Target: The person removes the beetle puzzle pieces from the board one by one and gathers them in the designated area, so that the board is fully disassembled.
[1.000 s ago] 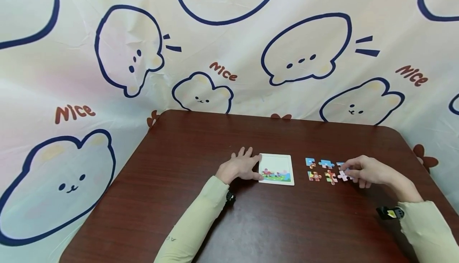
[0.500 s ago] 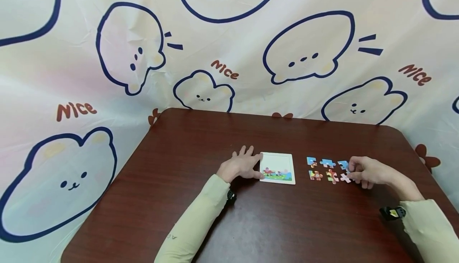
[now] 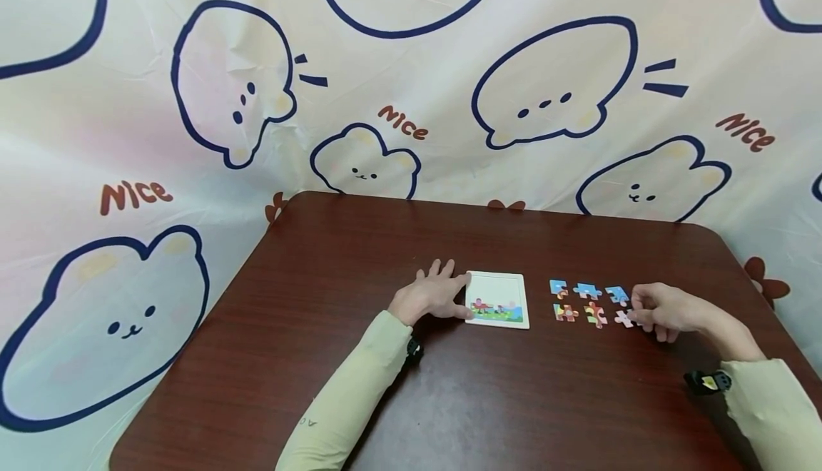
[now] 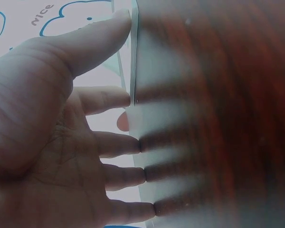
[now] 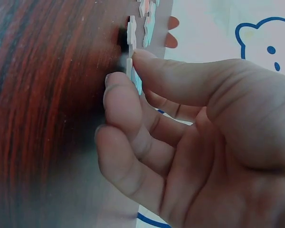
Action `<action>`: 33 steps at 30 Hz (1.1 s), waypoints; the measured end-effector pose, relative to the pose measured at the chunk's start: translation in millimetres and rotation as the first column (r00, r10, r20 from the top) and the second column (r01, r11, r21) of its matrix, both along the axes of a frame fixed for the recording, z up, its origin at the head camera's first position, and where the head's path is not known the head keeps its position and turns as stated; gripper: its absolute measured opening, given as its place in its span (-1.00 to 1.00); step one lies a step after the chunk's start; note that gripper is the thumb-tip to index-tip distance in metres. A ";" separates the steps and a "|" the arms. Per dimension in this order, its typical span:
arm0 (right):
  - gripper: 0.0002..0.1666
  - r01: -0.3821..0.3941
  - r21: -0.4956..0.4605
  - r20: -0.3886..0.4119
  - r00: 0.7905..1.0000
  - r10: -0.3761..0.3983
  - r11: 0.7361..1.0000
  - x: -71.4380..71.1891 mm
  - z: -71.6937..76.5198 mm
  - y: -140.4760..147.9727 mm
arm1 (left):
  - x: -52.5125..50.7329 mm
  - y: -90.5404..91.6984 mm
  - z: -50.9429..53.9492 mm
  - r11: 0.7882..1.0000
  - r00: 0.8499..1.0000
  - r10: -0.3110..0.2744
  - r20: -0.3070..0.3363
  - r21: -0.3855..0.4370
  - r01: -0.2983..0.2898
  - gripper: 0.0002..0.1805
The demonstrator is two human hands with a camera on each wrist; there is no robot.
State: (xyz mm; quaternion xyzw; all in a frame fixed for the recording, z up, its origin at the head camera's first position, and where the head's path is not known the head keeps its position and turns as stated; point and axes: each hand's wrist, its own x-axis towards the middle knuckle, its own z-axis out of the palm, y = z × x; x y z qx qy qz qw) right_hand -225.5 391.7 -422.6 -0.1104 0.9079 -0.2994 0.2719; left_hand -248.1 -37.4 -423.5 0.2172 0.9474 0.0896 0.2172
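In the head view my left hand (image 3: 432,295) rests at the left edge of a white puzzle frame (image 3: 496,288), fingers spread and thumb by its lower corner. The frame shows a colourful picture along its bottom. At the right my right hand (image 3: 671,310) is low over the table, fingers curled beside a pale pink puzzle piece (image 3: 623,318). The right wrist view shows a puzzle piece (image 5: 129,69) between thumb and fingers, seen edge-on and partly hidden. Near it lie a blue puzzle piece (image 3: 617,295) and a red and yellow puzzle piece (image 3: 595,315).
A blue puzzle piece (image 3: 587,290), a blue and orange corner piece (image 3: 559,288) and an orange piece (image 3: 565,312) lie between the frame and my right hand. The brown table (image 3: 359,264) meets a printed cloth (image 3: 449,100) behind.
My right hand has shifted slightly right, uncovering more of the blue piece. The pale pink piece has slid a little right with it. My left hand has stayed at the frame.
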 end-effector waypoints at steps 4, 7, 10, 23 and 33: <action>-0.67 0.021 0.036 -0.007 1.000 -0.021 0.999 0.5 -1.9 -0.7 | 0.3 0.2 -0.1 1.000 1.000 0.002 0.011 0.000 -0.002 -0.12; -0.65 0.038 0.078 -0.013 0.999 -0.037 0.996 0.6 -1.6 -2.1 | 0.5 -0.1 -0.2 1.000 1.000 0.004 0.015 0.001 -0.004 -0.11; -0.64 0.037 0.120 -0.021 0.999 -0.035 0.992 0.3 2.2 -4.7 | 0.5 -0.4 -0.1 1.000 1.000 0.006 0.015 0.005 -0.006 -0.12; -0.75 0.009 0.162 -0.235 0.971 0.030 0.987 -6.9 27.4 -51.1 | -0.8 -0.5 0.9 1.000 1.000 0.001 0.009 0.013 -0.002 -0.12; -0.79 -0.082 0.120 -0.325 0.938 0.117 0.989 -2.2 29.8 -87.7 | 0.2 -0.5 0.9 1.000 1.000 0.009 0.016 0.016 -0.010 -0.12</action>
